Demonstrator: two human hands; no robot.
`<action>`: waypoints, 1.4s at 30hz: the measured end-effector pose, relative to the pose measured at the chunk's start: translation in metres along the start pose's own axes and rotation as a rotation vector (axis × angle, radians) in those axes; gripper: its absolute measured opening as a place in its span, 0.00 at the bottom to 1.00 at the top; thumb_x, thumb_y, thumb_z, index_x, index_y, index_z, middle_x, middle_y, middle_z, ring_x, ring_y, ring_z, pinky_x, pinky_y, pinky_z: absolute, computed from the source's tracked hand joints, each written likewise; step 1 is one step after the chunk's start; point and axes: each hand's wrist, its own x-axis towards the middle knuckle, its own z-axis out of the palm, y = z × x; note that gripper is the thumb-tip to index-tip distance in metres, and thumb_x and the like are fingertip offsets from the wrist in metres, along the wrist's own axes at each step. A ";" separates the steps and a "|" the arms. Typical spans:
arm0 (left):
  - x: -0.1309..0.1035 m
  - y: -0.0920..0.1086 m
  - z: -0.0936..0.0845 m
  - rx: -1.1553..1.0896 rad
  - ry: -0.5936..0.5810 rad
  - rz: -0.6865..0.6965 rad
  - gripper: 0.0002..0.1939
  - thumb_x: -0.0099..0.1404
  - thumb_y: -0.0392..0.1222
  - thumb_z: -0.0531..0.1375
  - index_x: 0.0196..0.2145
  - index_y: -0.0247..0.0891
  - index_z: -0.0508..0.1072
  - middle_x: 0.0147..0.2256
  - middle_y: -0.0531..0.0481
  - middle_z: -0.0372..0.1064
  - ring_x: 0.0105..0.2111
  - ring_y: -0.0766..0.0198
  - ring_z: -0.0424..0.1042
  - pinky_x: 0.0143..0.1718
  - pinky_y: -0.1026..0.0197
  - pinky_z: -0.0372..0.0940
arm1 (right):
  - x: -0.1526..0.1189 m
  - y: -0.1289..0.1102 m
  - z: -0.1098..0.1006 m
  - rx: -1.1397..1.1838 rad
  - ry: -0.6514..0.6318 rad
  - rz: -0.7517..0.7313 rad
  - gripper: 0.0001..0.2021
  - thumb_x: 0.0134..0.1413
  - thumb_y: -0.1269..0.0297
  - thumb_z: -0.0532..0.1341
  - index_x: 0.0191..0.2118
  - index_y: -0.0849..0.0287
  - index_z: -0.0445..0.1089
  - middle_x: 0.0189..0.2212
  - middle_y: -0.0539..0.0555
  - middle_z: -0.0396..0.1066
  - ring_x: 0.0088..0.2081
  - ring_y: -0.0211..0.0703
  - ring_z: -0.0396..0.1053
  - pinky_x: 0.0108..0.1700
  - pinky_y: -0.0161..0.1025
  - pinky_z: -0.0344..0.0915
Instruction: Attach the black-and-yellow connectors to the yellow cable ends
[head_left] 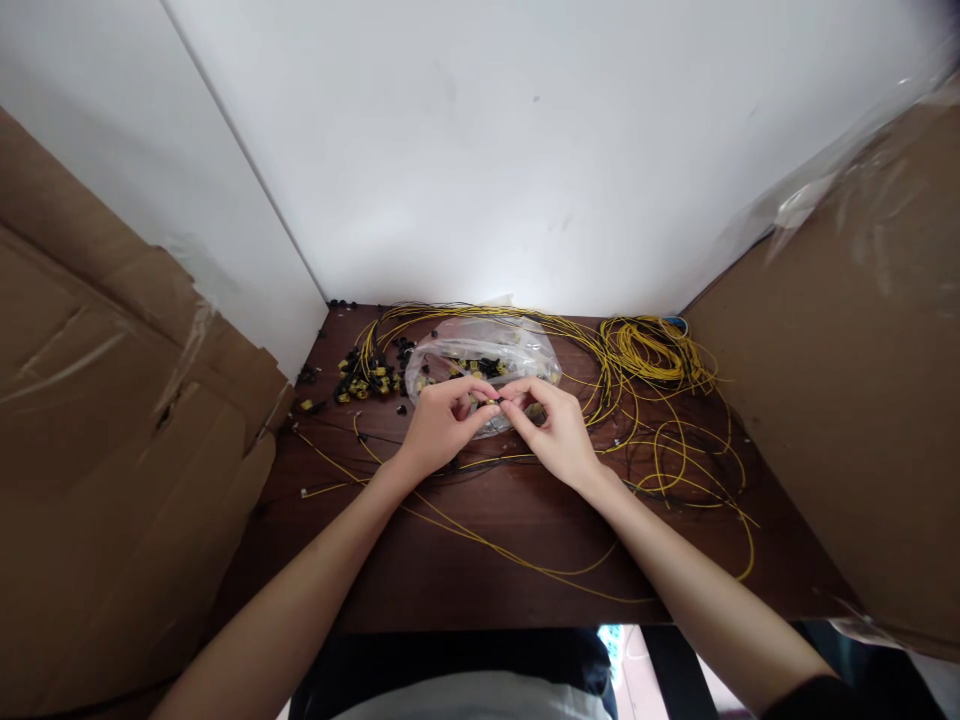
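Observation:
My left hand (442, 425) and my right hand (553, 425) meet over the middle of the table, fingertips almost touching. Thumb and forefinger of each hand pinch a small black-and-yellow piece (498, 401), mostly covered by the fingers. Just behind and under the hands lies a clear plastic bag (536, 350) with black and yellow parts in it. To its left sits a heap of yellow-and-black connector-like pieces (364, 378). Thin yellow wires (517, 565) and black ones run across the table beneath my wrists.
A coil of yellow wire (649, 350) rests at the back right, with loose loops (675, 450) in front. Cardboard stands on the left (112, 420) and right (847, 350). A white wall (495, 150) closes the back of the dark brown table (525, 530).

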 end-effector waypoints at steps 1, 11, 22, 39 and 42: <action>0.000 0.001 0.000 -0.002 0.002 0.001 0.06 0.56 0.38 0.62 0.32 0.35 0.74 0.16 0.59 0.55 0.18 0.73 0.53 0.21 0.69 0.51 | 0.000 0.000 0.000 -0.004 0.000 -0.001 0.05 0.55 0.67 0.57 0.36 0.59 0.70 0.31 0.53 0.71 0.31 0.38 0.67 0.35 0.36 0.64; 0.000 0.000 0.000 -0.017 0.000 0.004 0.06 0.56 0.38 0.61 0.33 0.35 0.74 0.16 0.59 0.54 0.18 0.73 0.53 0.22 0.68 0.51 | 0.001 0.001 -0.002 -0.043 -0.009 0.014 0.07 0.56 0.65 0.57 0.33 0.60 0.71 0.29 0.52 0.71 0.29 0.38 0.66 0.33 0.35 0.63; 0.000 0.000 0.001 -0.031 -0.026 0.005 0.08 0.57 0.39 0.61 0.36 0.35 0.74 0.17 0.59 0.54 0.18 0.73 0.53 0.21 0.68 0.51 | 0.000 0.002 -0.001 -0.046 0.010 0.013 0.07 0.56 0.65 0.57 0.33 0.60 0.70 0.28 0.52 0.71 0.29 0.38 0.66 0.33 0.35 0.63; 0.000 0.001 0.001 -0.024 -0.004 -0.003 0.07 0.57 0.39 0.62 0.34 0.35 0.75 0.20 0.56 0.64 0.18 0.73 0.55 0.21 0.69 0.53 | 0.001 0.001 -0.001 0.033 -0.011 0.096 0.08 0.55 0.64 0.58 0.32 0.62 0.71 0.29 0.53 0.72 0.30 0.39 0.67 0.33 0.35 0.63; 0.000 0.000 0.001 -0.022 0.001 0.000 0.07 0.57 0.39 0.62 0.33 0.35 0.75 0.19 0.56 0.63 0.18 0.73 0.55 0.21 0.69 0.53 | 0.001 0.000 -0.001 0.030 -0.018 0.087 0.08 0.55 0.64 0.57 0.32 0.61 0.71 0.28 0.53 0.72 0.29 0.38 0.67 0.33 0.35 0.63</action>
